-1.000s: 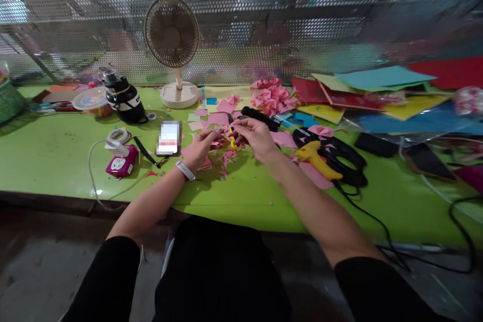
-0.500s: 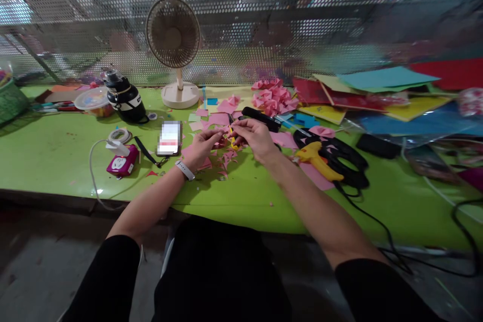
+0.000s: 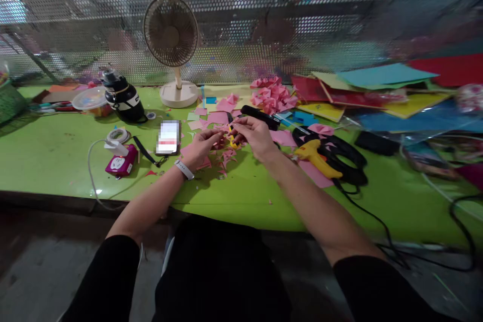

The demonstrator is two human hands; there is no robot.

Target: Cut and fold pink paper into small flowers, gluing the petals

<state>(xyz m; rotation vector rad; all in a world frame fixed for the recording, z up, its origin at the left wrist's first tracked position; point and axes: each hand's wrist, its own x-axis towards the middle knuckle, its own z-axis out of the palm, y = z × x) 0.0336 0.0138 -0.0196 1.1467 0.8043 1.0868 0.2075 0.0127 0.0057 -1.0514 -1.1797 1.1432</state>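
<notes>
The left hand [image 3: 206, 145] is at the centre of the frame, palm down, with a white band [image 3: 184, 169] at the wrist. Its thumb and forefinger are brought together at the tips; whether anything is gripped between them cannot be determined.

The right hand [image 3: 256, 137] is just right of centre and faces the left hand, with a narrow gap between the fingertips. Its fingers are bent in a pinch. The item pinched, if any, is too small to identify.

The yellow tool [image 3: 234, 145] is at the centre of the frame, at the right fingertips and partly hidden by them; contact cannot be confirmed. The pink scraps [image 3: 228, 155] lie on the green table [image 3: 241, 196] at the centre of the frame, below and between both hands. The paper pile [image 3: 272, 96], also pink, is above and right of centre.

Surrounding items: the phone [image 3: 168, 137] lies left of the left hand. The fan [image 3: 171, 30] stands upright in the upper left of the frame; the black bottle [image 3: 124, 101] is left of its base. The adapter [image 3: 121, 162] is at mid-left, just below the tape roll [image 3: 117, 136]. The glue gun [image 3: 316, 157], yellow, lies right of centre. Coloured sheets [image 3: 388, 76] are stacked at upper right. A perforated panel [image 3: 241, 35] spans the top.
</notes>
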